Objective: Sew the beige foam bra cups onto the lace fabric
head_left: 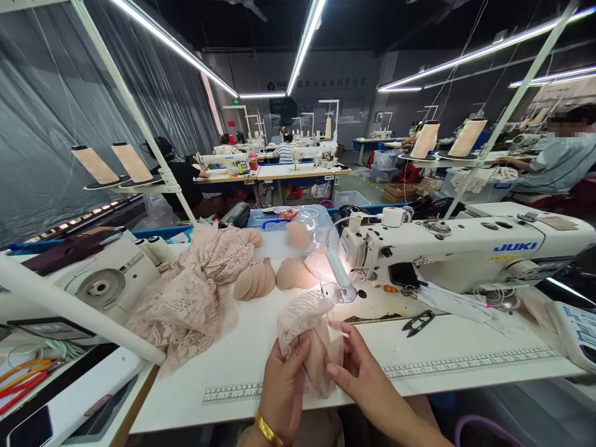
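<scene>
A piece of beige lace fabric (305, 313) with a sheer, smooth section hangs between my hands at the front of the sewing table. My left hand (285, 382) is closed on its left side, thumb on top, with a gold bracelet at the wrist. Thumb and fingers of my right hand (358, 366) hold the sheer right edge. Just beyond the fabric are the lit needle area and lamp (338, 268) of the white sewing machine (465, 242). Overlapping beige cup pads (255, 279) lie behind my left hand, beside a heap of lace (186, 304).
Black thread snips (418, 323) and a dark phone (404, 277) lie by the machine. A printed ruler (470, 362) runs along the front edge. Another machine (109, 279) stands at left. Thread cones (426, 139) sit on stands. Other people work at machines farther back.
</scene>
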Action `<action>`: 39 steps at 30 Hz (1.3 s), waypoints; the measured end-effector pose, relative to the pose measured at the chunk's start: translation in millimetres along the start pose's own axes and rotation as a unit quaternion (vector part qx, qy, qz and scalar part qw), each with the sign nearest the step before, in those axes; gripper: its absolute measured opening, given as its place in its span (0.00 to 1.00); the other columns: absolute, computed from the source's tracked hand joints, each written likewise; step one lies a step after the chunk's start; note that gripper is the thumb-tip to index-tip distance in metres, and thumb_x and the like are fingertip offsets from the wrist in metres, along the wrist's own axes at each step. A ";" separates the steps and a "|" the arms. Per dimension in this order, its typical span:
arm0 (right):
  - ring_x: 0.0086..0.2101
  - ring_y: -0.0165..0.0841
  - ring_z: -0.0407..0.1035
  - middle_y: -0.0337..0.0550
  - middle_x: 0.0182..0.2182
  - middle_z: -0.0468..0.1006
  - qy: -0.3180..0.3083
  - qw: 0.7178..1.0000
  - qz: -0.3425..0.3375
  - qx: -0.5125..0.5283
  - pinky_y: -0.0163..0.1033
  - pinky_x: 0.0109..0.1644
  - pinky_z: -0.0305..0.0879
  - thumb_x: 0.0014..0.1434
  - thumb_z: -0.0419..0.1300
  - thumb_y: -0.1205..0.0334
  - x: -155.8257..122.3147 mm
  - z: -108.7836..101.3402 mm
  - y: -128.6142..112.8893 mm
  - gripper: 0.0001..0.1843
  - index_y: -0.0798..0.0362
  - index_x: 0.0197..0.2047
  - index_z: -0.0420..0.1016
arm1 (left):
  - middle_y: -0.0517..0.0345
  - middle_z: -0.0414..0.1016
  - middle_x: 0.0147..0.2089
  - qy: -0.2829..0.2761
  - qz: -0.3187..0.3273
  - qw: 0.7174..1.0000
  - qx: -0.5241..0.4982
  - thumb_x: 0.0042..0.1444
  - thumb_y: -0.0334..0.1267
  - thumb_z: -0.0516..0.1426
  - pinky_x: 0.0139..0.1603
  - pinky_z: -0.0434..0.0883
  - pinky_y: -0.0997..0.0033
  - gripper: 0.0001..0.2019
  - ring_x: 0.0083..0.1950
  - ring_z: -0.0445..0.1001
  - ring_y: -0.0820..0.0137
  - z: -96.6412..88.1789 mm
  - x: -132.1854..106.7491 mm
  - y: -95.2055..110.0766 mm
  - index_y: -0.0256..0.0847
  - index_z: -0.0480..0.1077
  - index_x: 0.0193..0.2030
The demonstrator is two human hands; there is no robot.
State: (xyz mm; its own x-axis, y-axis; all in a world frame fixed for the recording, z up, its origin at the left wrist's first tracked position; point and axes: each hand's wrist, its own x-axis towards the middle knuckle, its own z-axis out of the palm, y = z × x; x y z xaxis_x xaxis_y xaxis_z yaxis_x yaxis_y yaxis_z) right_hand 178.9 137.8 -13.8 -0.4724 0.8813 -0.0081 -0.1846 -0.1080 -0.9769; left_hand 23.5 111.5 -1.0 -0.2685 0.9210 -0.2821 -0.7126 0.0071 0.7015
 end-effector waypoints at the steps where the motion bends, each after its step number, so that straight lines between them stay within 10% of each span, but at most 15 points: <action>1: 0.50 0.42 0.71 0.42 0.50 0.77 0.027 0.999 -0.012 -0.015 0.45 0.56 0.65 0.59 0.71 0.44 7.6 -1.9 -1.4 0.37 0.42 0.65 0.61 | 0.43 0.81 0.57 -0.021 -0.005 1.000 0.007 0.45 0.38 0.76 0.64 0.72 0.53 0.32 0.61 0.77 0.48 -0.4 -3.4 -1.8 0.38 0.77 0.58; 7: 0.27 0.31 0.63 0.31 0.24 0.69 0.146 0.983 0.045 0.105 0.35 0.34 0.60 0.54 0.73 0.41 42.4 -19.0 -5.1 0.24 0.48 0.38 0.71 | 0.44 0.83 0.54 -0.061 -0.098 0.993 -0.017 0.46 0.40 0.75 0.66 0.71 0.53 0.29 0.61 0.77 0.47 -9.9 -15.6 7.0 0.38 0.79 0.57; 13: 0.38 0.37 0.74 0.39 0.39 0.80 -0.020 0.981 0.088 0.173 0.42 0.46 0.67 0.57 0.71 0.38 16.2 -13.0 -13.1 0.43 0.40 0.68 0.58 | 0.49 0.83 0.56 -0.015 -0.066 0.997 -0.046 0.48 0.36 0.74 0.66 0.71 0.57 0.32 0.61 0.78 0.51 -12.7 -11.4 5.2 0.41 0.76 0.61; 19: 0.43 0.41 0.75 0.40 0.39 0.82 -0.003 0.992 0.041 0.123 0.45 0.50 0.65 0.55 0.76 0.47 11.8 -11.8 -25.9 0.50 0.42 0.72 0.53 | 0.42 0.84 0.50 -0.053 -0.260 0.960 -0.085 0.56 0.48 0.67 0.61 0.73 0.51 0.22 0.58 0.79 0.46 -10.3 -6.0 13.1 0.33 0.80 0.51; 25: 0.40 0.39 0.74 0.40 0.39 0.81 -0.035 0.994 0.053 0.092 0.42 0.46 0.65 0.58 0.73 0.45 11.8 -15.8 -19.9 0.39 0.44 0.66 0.63 | 0.42 0.85 0.49 -0.101 -0.145 0.984 0.013 0.50 0.39 0.73 0.61 0.73 0.54 0.18 0.55 0.80 0.48 1.1 -5.5 20.3 0.35 0.82 0.48; 30: 0.33 0.36 0.71 0.34 0.28 0.75 0.084 0.981 0.081 0.157 0.37 0.39 0.64 0.58 0.70 0.41 20.3 -19.1 -14.3 0.30 0.46 0.58 0.72 | 0.39 0.85 0.47 -0.052 -0.178 0.983 -0.007 0.50 0.43 0.73 0.60 0.74 0.53 0.18 0.54 0.81 0.47 3.6 -1.0 11.8 0.34 0.83 0.45; 39: 0.43 0.41 0.76 0.41 0.38 0.83 0.026 0.989 0.070 0.128 0.44 0.50 0.66 0.50 0.78 0.42 16.4 -13.2 -18.9 0.46 0.45 0.65 0.65 | 0.42 0.84 0.50 -0.022 -0.136 0.990 -0.025 0.51 0.41 0.74 0.60 0.75 0.57 0.20 0.56 0.80 0.50 7.4 4.4 10.2 0.34 0.82 0.49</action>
State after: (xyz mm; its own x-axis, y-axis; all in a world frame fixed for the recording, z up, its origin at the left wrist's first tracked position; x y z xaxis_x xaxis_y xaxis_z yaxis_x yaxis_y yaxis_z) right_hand 186.0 160.3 1.8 -0.4654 0.8712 -0.1565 -0.3361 -0.3375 -0.8793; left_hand 19.9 118.5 9.8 -0.0338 0.9035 -0.4272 -0.7858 0.2401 0.5700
